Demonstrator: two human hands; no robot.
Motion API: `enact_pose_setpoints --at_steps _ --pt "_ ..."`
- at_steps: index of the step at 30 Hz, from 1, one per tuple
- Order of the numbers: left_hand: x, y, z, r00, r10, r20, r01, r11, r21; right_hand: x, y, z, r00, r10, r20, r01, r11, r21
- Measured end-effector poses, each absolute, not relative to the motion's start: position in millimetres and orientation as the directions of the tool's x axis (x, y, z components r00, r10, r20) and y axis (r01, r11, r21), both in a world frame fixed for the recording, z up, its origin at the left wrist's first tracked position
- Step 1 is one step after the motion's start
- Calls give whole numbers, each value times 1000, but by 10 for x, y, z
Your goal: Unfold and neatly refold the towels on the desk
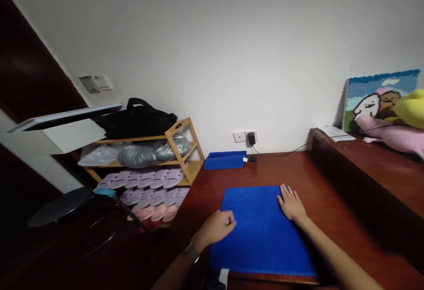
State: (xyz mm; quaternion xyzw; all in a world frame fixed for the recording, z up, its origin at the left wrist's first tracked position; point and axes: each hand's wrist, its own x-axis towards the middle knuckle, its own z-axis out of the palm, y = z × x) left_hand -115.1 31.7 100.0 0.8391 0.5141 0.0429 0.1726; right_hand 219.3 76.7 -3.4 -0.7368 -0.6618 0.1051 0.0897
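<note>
A blue cloth (261, 232) lies spread out flat on the reddish-brown wooden table (324, 188), with a white tag at its near left corner. My right hand (291, 204) rests flat at the cloth's far right edge, fingers stretched out. Over the left edge, my left hand (217, 227) is closed, its fingers curled in toward the thumb; nothing shows in it. That wrist wears a dark band (191, 252). Farther back, a second blue cloth (225, 160), folded and with a white tag, lies against the wall.
A black plug (251, 138) sits in the wall socket, its cable running right. A raised wooden ledge (380, 170) on the right carries a pink plush toy (394, 133) and a fluffy picture (380, 97). To the left stand a slipper rack (187, 148) and a round stool (61, 207).
</note>
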Motion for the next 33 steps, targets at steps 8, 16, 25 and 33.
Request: enact_pose_setpoints --at_steps 8,16,25,33 --pt "404 971 185 647 723 242 689 -690 221 2264 809 -357 85 996 1 978 -83 -190" --pt "292 1057 -104 563 807 177 768 -590 247 2261 810 -348 95 995 -11 985 -96 -142" --pt "-915 1409 28 348 934 75 916 -356 184 2222 839 -347 109 993 -39 982 -114 -152" --pt "-1076 1466 9 351 932 87 922 -360 144 2191 879 -318 66 997 -40 984 -72 -163"
